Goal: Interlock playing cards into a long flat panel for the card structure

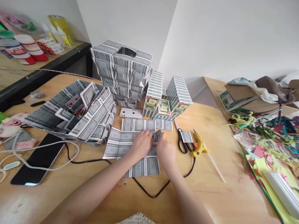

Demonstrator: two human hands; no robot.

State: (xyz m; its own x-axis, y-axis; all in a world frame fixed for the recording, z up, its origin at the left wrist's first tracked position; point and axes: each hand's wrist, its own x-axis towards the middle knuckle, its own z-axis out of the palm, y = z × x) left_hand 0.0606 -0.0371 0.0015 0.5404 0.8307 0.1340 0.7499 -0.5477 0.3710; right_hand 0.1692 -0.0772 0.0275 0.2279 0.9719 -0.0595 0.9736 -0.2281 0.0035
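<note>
A flat panel of joined playing cards (127,137), grey-patterned backs up, lies on the table in front of me. My left hand (142,143) is closed, with its fingertips pressed together on the panel's middle. Just beside it, my right hand (165,150) pinches a playing card (158,133) at the panel's right part. The fingers partly cover this card. Scissors (183,144) with a loose card on them lie to the right, next to a yellow glue gun (198,146).
A card-built basket (88,124) stands left, a taller card-built box (123,68) behind. Stacked card packs (153,90) stand at the back. A black cable (151,196) loops across the front. A phone (38,161) lies left; craft scraps (263,155) are heaped right.
</note>
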